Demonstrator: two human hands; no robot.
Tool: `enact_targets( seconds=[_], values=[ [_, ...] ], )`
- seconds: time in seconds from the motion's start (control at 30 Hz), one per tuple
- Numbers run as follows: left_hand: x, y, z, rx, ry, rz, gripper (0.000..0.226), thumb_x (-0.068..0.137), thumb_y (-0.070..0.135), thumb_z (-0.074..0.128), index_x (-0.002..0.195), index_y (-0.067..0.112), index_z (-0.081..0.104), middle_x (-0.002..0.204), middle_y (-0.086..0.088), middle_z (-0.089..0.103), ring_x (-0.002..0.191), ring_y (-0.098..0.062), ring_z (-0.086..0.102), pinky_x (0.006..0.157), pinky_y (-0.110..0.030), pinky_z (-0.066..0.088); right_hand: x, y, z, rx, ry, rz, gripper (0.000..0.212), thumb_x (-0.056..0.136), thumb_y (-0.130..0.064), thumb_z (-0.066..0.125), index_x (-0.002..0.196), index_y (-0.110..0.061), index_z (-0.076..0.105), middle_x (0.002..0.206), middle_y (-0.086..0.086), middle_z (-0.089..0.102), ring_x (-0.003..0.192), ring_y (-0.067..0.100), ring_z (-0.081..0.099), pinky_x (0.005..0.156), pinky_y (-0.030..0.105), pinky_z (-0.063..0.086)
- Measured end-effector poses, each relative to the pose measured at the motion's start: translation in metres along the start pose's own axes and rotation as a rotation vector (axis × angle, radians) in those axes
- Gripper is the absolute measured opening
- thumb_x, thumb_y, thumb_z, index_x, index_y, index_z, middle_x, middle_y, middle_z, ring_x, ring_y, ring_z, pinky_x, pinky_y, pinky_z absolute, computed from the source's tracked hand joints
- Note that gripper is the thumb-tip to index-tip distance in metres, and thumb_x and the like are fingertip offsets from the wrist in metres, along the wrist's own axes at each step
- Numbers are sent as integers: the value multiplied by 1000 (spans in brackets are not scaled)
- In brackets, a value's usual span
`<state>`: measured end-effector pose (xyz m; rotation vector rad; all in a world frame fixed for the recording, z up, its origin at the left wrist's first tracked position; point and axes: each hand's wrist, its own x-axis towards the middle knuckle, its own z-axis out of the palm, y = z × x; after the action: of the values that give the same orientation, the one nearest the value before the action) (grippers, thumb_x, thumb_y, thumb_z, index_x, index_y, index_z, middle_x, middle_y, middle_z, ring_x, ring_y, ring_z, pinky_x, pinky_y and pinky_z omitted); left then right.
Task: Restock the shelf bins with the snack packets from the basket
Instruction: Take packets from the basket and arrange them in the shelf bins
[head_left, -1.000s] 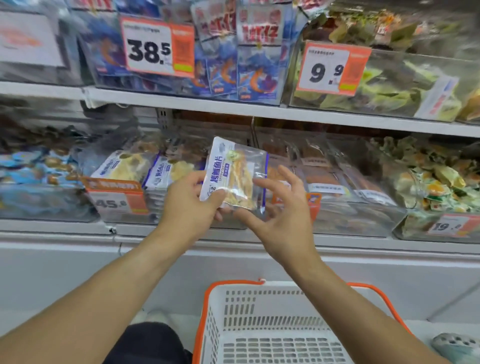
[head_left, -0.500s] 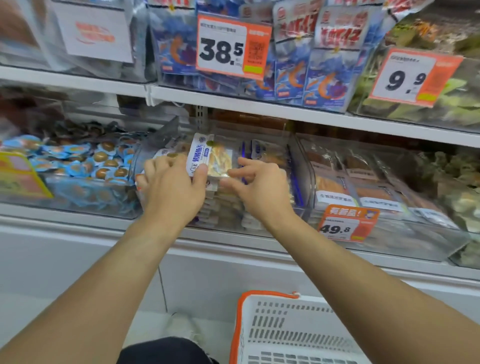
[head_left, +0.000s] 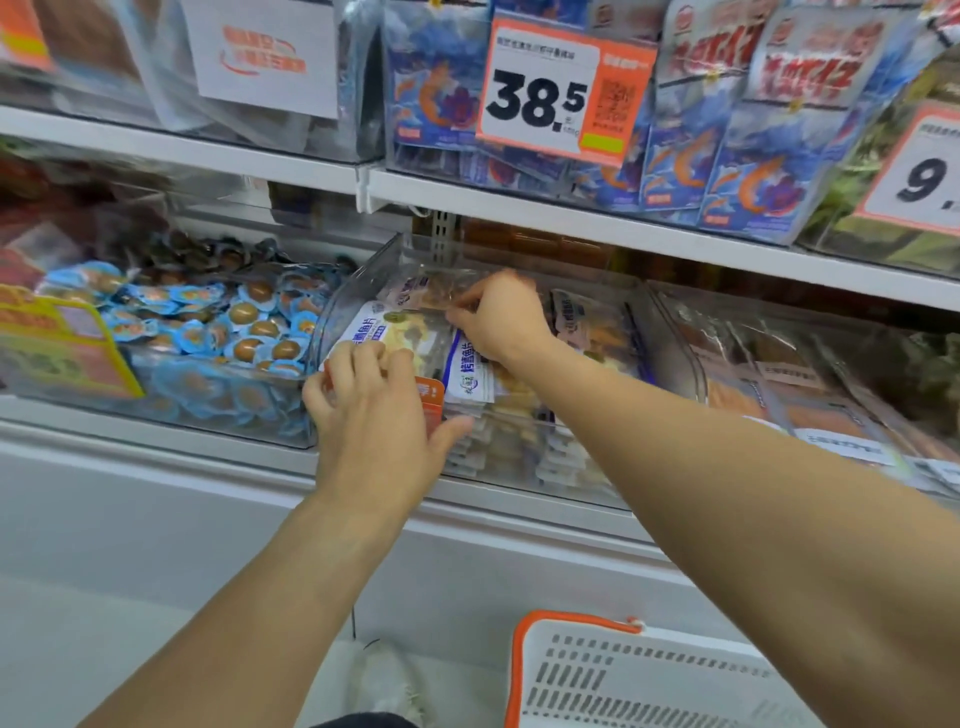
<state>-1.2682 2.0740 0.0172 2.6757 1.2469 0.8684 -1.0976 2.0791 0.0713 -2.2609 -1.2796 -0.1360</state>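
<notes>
Mostly blurred, right hand (head_left: 501, 317) pinching snack pkt (head_left: 415, 293) in clear bin (head_left: 358, 291), left hand (head_left: 371, 415) loose-fingered at front, basket (head_left: 623, 680) cropped

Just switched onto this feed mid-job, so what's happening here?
A person is restocking a clear shelf bin with fish snack packets. The left hand rests at the bin's front, fingers on a front packet. The right hand reaches deeper in and pinches the edge of a back packet. The white basket sits on the floor below.

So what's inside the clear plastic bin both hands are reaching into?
The clear plastic bin holds stacked white-and-blue fish-slice packets. The left hand and right hand cover some, so lower layers stay unclear.
</notes>
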Motion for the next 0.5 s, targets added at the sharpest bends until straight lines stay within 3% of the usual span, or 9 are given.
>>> enact_targets(
  seconds=[0.13, 0.27, 0.37, 0.5],
  values=[
    [-2, -3, 4, 59, 28, 32, 75, 77, 54, 75, 135, 21, 43, 140, -6, 40, 134, -27, 28, 109, -49, 27, 24, -3, 14, -131, -115, 12, 25, 98, -14, 53, 115, -11, 71, 109, 9, 72, 88, 23, 66, 72, 28, 50],
    [-1, -3, 6, 65, 34, 21, 69, 80, 52, 72, 135, 21, 44, 140, -6, 40, 135, -27, 27, 111, -49, 25, 17, -3, 8, -91, -177, -34, 38, 99, -13, 45, 134, -16, 62, 129, 9, 65, 112, 27, 62, 90, 30, 49],
    [-2, -2, 5, 56, 27, 12, 69, 78, 50, 75, 133, 20, 46, 139, -7, 42, 135, -29, 28, 110, -52, 25, -14, 1, -9, 31, -79, -87, 39, 102, -15, 43, 137, -16, 60, 137, 8, 62, 122, 26, 59, 102, 30, 44],
    [-7, 4, -4, 19, 56, -9, 76, 72, 43, 82, 133, 16, 47, 139, -13, 43, 140, -34, 25, 112, -57, 20, -81, 20, -36, 118, 162, -231, 31, 94, -10, 54, 120, -14, 69, 117, 1, 68, 111, 13, 57, 97, 22, 41]
  ],
)
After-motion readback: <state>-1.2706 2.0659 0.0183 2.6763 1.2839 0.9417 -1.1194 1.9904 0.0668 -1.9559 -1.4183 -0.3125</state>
